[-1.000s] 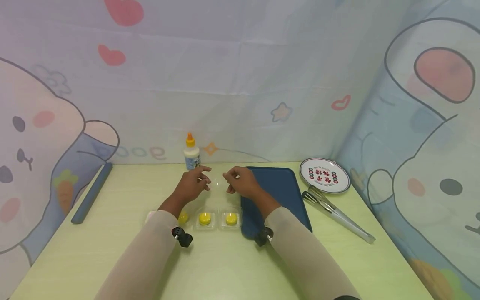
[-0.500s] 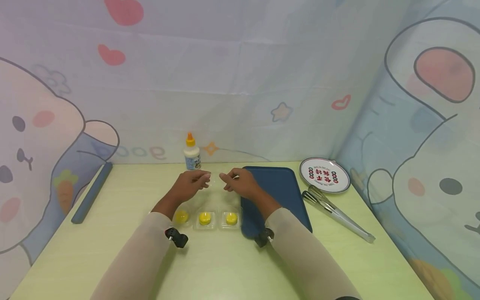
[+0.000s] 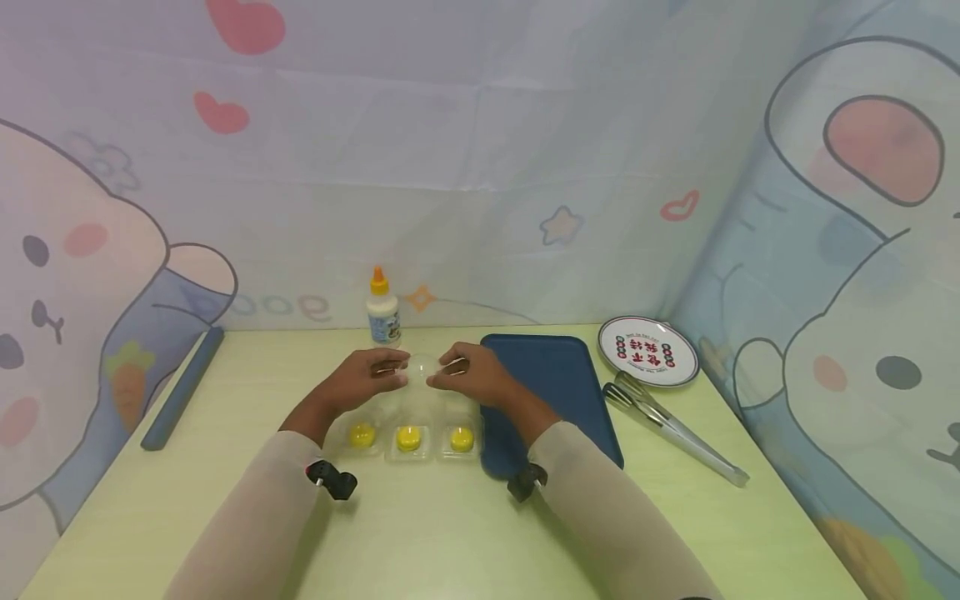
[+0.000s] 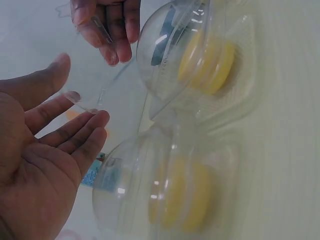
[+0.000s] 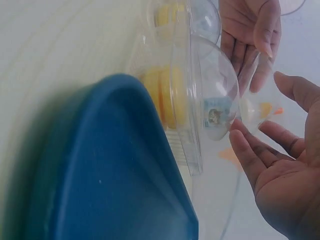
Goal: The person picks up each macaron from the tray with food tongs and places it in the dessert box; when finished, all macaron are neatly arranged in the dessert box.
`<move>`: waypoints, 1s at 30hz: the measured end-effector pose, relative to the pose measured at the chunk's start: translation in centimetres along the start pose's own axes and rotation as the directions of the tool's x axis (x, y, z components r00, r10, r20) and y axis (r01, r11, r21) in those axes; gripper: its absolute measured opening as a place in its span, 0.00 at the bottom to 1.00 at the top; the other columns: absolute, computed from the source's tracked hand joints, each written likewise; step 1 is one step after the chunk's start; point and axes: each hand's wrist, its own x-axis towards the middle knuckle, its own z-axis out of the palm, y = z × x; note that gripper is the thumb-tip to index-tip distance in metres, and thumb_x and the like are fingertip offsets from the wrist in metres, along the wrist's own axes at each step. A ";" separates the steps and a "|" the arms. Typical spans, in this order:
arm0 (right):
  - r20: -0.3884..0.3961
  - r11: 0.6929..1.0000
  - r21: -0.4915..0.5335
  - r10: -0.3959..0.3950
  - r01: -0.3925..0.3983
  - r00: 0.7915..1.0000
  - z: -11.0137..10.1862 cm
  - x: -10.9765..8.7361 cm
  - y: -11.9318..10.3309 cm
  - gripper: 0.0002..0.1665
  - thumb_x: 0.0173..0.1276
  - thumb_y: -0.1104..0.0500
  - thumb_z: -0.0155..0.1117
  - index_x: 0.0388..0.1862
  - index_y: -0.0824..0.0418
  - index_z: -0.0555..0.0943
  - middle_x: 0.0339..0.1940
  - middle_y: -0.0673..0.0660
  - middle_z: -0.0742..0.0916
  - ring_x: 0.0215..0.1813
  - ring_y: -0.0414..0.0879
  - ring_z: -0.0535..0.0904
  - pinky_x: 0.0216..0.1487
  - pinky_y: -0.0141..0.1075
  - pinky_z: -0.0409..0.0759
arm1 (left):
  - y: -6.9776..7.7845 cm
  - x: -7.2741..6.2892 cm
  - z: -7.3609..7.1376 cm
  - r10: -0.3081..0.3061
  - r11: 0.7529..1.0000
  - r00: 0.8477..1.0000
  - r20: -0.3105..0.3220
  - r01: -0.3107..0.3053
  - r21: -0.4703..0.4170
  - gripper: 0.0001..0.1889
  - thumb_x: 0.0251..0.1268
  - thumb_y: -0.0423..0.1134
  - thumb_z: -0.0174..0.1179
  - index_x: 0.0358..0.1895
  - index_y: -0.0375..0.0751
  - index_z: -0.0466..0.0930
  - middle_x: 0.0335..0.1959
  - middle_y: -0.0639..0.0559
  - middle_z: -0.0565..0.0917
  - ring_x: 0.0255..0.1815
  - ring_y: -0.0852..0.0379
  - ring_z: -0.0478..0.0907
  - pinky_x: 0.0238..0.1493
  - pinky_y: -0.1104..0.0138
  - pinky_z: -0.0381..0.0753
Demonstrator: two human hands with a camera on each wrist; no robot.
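Between both hands, in the head view, is a clear plastic dome lid [image 3: 422, 367]. My left hand [image 3: 366, 380] is at its left edge, thumb and fingers on the thin rim. At the opposite edge my right hand [image 3: 474, 375] holds it likewise, fingers [image 5: 245, 145] spread in the right wrist view. Nearer to me stand three clear boxes in a row, each with a yellow macaron-like round: left round [image 3: 362, 435], middle round [image 3: 408, 438] and right round [image 3: 461, 439]. A domed cover [image 4: 165, 45] sits over one round in the left wrist view.
A blue tray [image 3: 555, 392] lies just right of the boxes, under the right forearm. Farther right are metal tongs [image 3: 675, 429] and a white printed plate [image 3: 649, 351]. Behind the left hand stands a glue bottle [image 3: 384, 312]. A grey-blue bar [image 3: 183, 387] lies far left.
Both hands have come a little lower and nearer to me, the left one also leftward. The dome lid now shows plainly between them, and the left box is less covered by the left arm.
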 end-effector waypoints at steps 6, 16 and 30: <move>0.002 0.999 0.020 -0.049 0.049 0.999 0.6 0.1 -0.1 0.28 0.71 0.51 0.80 0.64 0.60 0.83 0.69 0.66 0.85 0.66 0.58 0.88 0.61 0.43 0.91 | 0.2 -0.7 -0.3 0.006 1.000 0.999 0.033 -0.006 -0.016 0.33 0.80 0.38 0.67 0.80 0.28 0.69 0.79 0.24 0.72 0.82 0.26 0.69 0.82 0.39 0.69; -0.020 0.990 -0.081 -0.116 0.114 0.993 1.5 -0.3 -1.2 0.30 0.68 0.51 0.82 0.65 0.60 0.84 0.66 0.60 0.88 0.68 0.58 0.85 0.73 0.52 0.84 | 0.7 -2.1 -0.5 0.028 0.997 0.999 -0.027 -0.026 0.072 0.33 0.74 0.37 0.72 0.77 0.32 0.73 0.81 0.29 0.72 0.84 0.26 0.65 0.83 0.34 0.65; -0.042 0.976 -0.218 -0.035 0.025 0.998 3.9 -0.4 -3.3 0.34 0.66 0.43 0.83 0.68 0.54 0.85 0.71 0.56 0.85 0.76 0.57 0.78 0.72 0.56 0.82 | 0.5 -5.0 -1.6 0.029 0.985 0.995 -0.091 -0.013 0.172 0.32 0.72 0.41 0.74 0.76 0.40 0.77 0.80 0.34 0.75 0.83 0.26 0.66 0.79 0.25 0.63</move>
